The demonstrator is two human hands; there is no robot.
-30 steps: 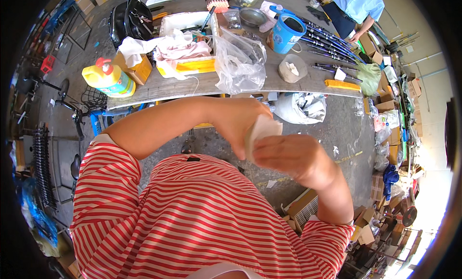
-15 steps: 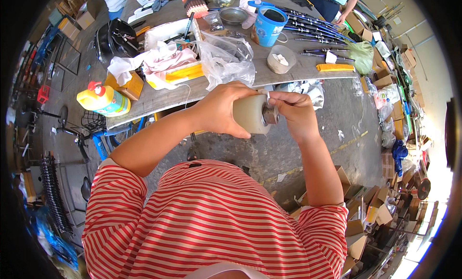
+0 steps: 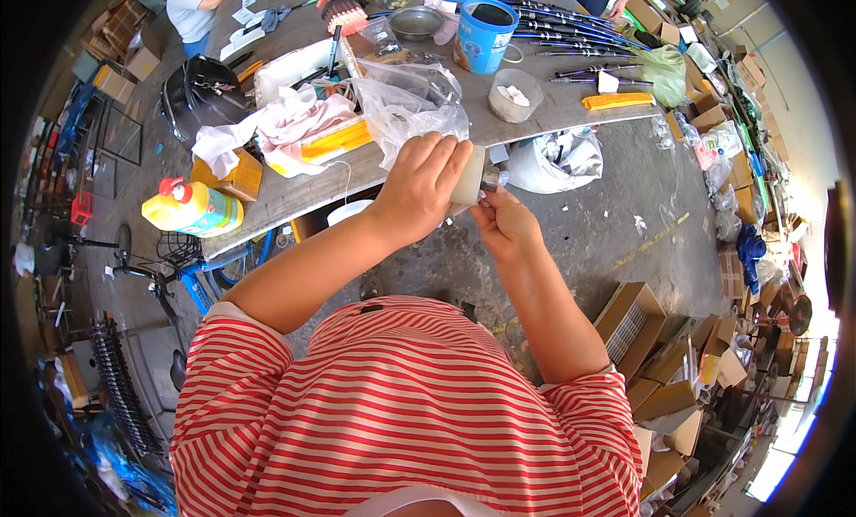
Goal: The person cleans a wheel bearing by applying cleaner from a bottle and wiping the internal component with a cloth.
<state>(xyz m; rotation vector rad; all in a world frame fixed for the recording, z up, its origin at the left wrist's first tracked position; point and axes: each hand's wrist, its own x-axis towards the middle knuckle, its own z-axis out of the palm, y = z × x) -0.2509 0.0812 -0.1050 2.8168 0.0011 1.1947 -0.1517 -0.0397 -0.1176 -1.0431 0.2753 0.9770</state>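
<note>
My left hand (image 3: 419, 185) is wrapped round a pale, whitish cylinder (image 3: 467, 180), held in front of the table edge. A dark metal fitting (image 3: 489, 178) sticks out of the cylinder's right end. Just below that fitting, my right hand (image 3: 506, 221) has its thumb and fingers pinched together at the cylinder's end. What lies between those fingertips is too small to make out. Clear plastic bags (image 3: 415, 102) lie on the table just beyond my left hand.
On the table (image 3: 294, 189) stand a blue bucket (image 3: 483, 44), a plastic tub (image 3: 514, 96), a pink cloth (image 3: 308, 115) and dark rods (image 3: 575, 42). A yellow bottle (image 3: 192, 206) is at the left. Cardboard boxes (image 3: 631, 325) are at the right. Two people stand across the table.
The cylinder has turned and tilted, with my left hand now over its top. My right hand has moved from the cylinder's upper edge down below the metal fitting.
</note>
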